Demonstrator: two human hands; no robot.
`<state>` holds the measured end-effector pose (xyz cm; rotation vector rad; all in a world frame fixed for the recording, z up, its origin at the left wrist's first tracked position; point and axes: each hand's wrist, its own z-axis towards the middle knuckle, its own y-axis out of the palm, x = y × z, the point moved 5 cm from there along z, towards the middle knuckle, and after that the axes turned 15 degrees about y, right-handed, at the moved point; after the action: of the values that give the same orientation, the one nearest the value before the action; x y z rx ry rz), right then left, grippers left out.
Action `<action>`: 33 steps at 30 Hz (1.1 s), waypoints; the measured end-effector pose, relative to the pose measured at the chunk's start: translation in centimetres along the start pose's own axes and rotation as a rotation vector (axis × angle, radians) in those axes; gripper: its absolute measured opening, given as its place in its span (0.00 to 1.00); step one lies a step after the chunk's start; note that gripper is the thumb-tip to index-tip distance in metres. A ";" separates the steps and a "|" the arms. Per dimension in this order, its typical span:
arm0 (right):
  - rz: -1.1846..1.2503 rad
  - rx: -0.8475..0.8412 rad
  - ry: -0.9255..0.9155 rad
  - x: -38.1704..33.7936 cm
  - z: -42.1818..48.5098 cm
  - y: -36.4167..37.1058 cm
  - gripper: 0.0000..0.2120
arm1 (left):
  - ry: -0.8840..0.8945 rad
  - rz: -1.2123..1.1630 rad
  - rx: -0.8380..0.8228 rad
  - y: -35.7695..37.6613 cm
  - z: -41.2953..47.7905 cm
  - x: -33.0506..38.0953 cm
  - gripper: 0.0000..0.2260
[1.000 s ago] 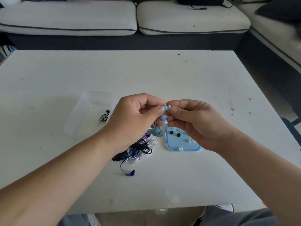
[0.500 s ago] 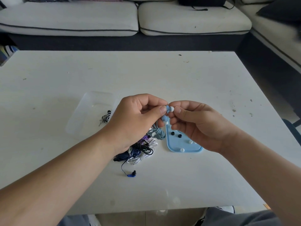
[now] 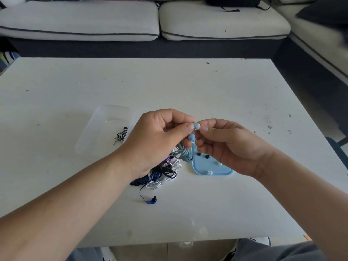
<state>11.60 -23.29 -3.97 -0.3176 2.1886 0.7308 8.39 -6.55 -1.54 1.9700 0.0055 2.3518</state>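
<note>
pinching the light blue earbud (image 3: 194,124) between thumb and forefinger of the left hand (image 3: 160,140), raised above the white table (image 3: 188,91). pinching the white ear tip (image 3: 198,126) at that earbud's end with the right hand (image 3: 226,146), thumb and forefinger curled on it, other fingers folded beneath. fingertips of both hands almost meeting. just below, against the left fingers: a 2nd light blue earbud (image 3: 191,137). hanging under it: the knotted light blue cord (image 3: 183,155). flat on the table below the right hand: a light blue tray (image 3: 224,171) carrying 2 black tips (image 3: 207,157) and 2 white tips (image 3: 210,172). just beside the tray, partly hidden by the left wrist: a tangled heap of cords (image 3: 162,175), with a dark blue earbud (image 3: 150,201) trailing toward the near edge. further left: a clear plastic box (image 3: 105,129) with a striped cord (image 3: 121,135) by it. beyond the table: a pale sofa (image 3: 94,19).
</note>
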 end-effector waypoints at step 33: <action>-1.139 0.732 0.104 4.0 -1.0 -3.3 0.06 | -0.263 -0.259 -0.021 0.8 -0.9 -0.5 0.13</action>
<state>9.84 -26.48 -7.84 -1.0635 1.7778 -0.6940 7.51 -7.35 -2.16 2.1075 0.2071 1.9178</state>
